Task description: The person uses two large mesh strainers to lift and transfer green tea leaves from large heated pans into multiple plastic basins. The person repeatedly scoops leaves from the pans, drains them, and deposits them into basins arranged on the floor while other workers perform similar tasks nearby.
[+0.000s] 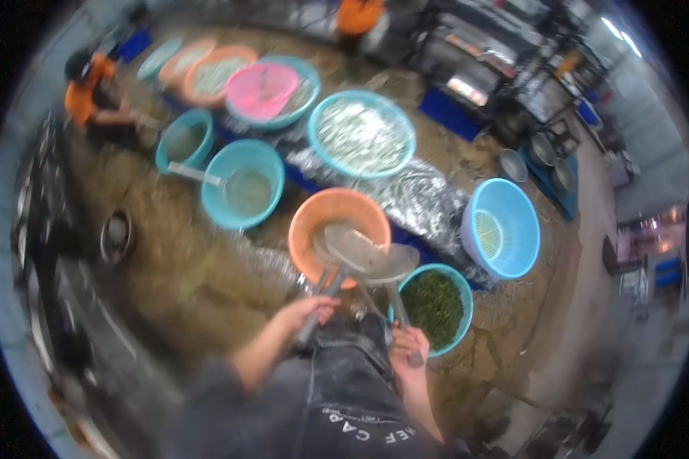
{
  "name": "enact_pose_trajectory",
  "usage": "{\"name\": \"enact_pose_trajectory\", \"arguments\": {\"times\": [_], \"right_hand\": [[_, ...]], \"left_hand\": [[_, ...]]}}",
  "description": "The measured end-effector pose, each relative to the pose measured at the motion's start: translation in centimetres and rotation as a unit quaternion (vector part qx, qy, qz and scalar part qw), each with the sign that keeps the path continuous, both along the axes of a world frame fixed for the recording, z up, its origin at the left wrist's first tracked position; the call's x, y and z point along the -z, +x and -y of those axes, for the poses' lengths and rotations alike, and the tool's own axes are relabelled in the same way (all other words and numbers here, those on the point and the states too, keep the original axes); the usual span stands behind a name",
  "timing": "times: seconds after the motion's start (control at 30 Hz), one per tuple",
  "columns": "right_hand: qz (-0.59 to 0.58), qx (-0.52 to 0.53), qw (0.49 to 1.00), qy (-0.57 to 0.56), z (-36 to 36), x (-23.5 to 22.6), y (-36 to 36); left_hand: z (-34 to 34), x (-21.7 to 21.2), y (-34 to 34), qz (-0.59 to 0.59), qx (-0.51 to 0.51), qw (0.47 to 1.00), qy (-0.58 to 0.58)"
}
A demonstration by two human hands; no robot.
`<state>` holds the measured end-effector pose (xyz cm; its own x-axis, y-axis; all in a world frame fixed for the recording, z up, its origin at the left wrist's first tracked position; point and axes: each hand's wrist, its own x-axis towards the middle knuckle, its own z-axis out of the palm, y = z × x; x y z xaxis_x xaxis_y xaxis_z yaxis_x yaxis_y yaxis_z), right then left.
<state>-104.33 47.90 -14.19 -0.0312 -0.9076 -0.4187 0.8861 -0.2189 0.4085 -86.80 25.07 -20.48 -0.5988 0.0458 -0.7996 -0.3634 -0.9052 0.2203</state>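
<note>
My left hand (308,312) is closed round the handle of a round, long-handled strainer (351,243). A second strainer (396,265) has its handle in my right hand (410,353), fingers wrapped round it. Both heads overlap above the right part of an orange basin (314,218), and blur hides whether anything lies in them. Close by my right hand stands a turquoise tub (468,306) filled with dark green leafy stuff.
Beyond the orange basin, a turquoise basin (314,145) holds pale, shiny pieces. A turquoise bucket (272,172) with a long-handled tool stands left, a blue basket (524,229) right. Another person (92,88) in orange crouches far left. The floor (184,306) looks wet.
</note>
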Motion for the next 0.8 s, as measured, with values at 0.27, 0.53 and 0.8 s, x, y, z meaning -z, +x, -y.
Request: {"name": "enact_pose_trajectory", "arguments": {"times": [0.27, 0.53, 0.8], "right_hand": [[0.086, -0.039, 0.995, -0.019, 6.9, 1.6, 6.4], [-0.329, -0.361, 0.828, 0.276, 11.4, 15.1, 7.8], [-0.402, -0.41, 0.765, 0.292, 15.3, 21.8, 6.8]], "left_hand": [[2.1, 4.5, 8.3, -0.082, -0.016, 0.996, 0.022], [3.2, 13.1, 9.4, 0.114, 0.079, 0.956, -0.26], [0.8, 20.0, 12.1, 0.207, -0.013, 0.936, -0.285]]}}
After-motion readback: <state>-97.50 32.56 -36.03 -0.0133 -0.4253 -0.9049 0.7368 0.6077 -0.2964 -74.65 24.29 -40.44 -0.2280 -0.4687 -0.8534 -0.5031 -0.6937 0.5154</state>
